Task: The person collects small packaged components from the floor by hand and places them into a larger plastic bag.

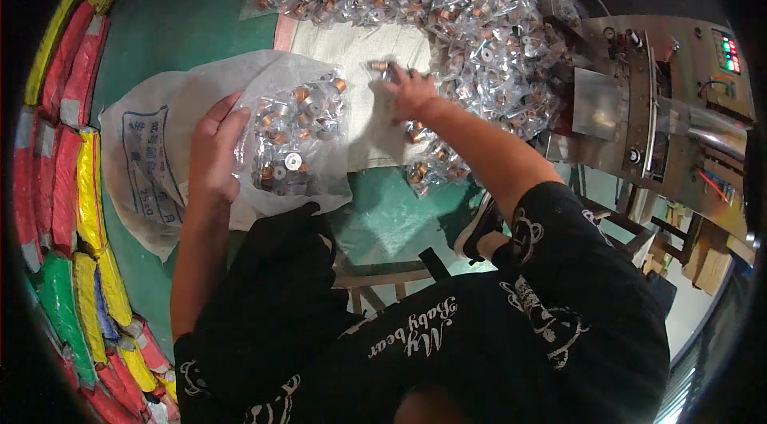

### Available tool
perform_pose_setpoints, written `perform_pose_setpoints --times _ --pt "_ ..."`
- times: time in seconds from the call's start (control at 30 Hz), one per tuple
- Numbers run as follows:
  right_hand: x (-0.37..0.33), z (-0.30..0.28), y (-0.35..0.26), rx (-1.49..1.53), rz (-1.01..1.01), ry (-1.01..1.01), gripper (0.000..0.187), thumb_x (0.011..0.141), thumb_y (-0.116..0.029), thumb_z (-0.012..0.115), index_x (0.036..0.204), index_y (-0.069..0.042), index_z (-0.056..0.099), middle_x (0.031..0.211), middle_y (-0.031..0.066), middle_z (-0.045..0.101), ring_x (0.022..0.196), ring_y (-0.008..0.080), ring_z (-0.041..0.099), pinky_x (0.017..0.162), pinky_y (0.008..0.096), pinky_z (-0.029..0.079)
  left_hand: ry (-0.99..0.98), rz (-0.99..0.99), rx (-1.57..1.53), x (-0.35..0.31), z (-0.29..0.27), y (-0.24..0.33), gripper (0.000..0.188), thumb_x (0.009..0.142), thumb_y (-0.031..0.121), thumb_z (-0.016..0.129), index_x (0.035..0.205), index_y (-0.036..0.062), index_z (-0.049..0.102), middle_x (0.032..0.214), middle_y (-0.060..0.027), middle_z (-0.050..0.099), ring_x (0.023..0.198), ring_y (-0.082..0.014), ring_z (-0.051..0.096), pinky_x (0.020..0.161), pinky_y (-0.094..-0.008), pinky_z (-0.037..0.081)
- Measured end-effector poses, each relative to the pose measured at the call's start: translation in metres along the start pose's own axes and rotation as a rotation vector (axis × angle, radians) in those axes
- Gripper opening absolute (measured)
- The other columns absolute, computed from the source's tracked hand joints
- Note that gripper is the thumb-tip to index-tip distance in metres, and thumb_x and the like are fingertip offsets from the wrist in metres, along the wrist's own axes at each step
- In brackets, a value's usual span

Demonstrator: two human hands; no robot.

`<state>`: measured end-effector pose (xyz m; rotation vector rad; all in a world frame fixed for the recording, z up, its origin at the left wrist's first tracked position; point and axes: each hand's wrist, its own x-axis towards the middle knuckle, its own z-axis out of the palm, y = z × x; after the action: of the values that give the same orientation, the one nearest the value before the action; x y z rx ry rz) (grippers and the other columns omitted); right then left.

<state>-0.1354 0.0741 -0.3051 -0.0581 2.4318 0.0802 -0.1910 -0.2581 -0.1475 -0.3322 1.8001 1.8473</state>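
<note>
A whitish translucent plastic sack (pixel 152 104) with blue print lies on its side at the left, its mouth facing right. My left hand (pixel 214 148) is closed on the upper layer of the sack near its mouth. Inside the mouth lie several small clear bags of copper-coloured and silver metal parts (pixel 294 161). To the right, over a white woven sheet (pixel 367 44), my right hand (pixel 412 96) reaches out, slightly blurred. At its fingertips is a small metal part with a copper-coloured end (pixel 382 66), seemingly pinched; its wrapping is unclear.
A large heap of bagged metal parts (pixel 495 40) covers the far side and right of the green floor (pixel 160 16). At the right stands a metal machine (pixel 607 104) with a lit panel. Red, yellow and green packed bundles (pixel 88 184) line the left edge.
</note>
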Motion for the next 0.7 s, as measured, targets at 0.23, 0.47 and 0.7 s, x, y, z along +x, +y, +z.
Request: perform_pose_setpoints --times 0.23,0.47,0.7 --pt "-0.010 0.033 0.024 -0.129 -0.075 0.228 0.073 0.071 -0.029 0.074 0.132 -0.047 0.038 0.148 0.0075 0.026 0.125 0.0343 0.041 0.096 0.0580 0.036 -0.008 -0.016 -0.001 0.004 0.005 0.004 0.036 0.087 0.011 0.055 0.120 -0.0030 0.055 0.104 -0.0093 0.064 0.091 -0.0161 0.061 0.080 -0.0284 0.048" --pt "-0.009 0.032 0.034 0.062 -0.158 0.293 0.050 0.069 -0.023 0.072 0.115 -0.033 0.056 0.141 0.0129 0.035 0.112 0.0397 0.049 0.088 0.0475 0.046 -0.023 -0.007 0.008 0.004 0.005 0.001 0.038 0.088 0.014 0.054 0.121 -0.0049 0.054 0.107 -0.0111 0.063 0.094 -0.0177 0.061 0.083 -0.0291 0.048" --pt "-0.036 -0.013 -0.121 1.571 -0.101 0.666 0.064 0.066 -0.017 0.076 0.124 -0.008 0.052 0.114 0.0174 0.057 0.113 0.0369 0.047 0.099 0.0449 0.038 -0.075 -0.030 -0.064 -0.003 0.003 0.003 0.040 0.087 0.015 0.056 0.121 -0.0048 0.054 0.109 -0.0114 0.062 0.094 -0.0180 0.061 0.083 -0.0286 0.048"
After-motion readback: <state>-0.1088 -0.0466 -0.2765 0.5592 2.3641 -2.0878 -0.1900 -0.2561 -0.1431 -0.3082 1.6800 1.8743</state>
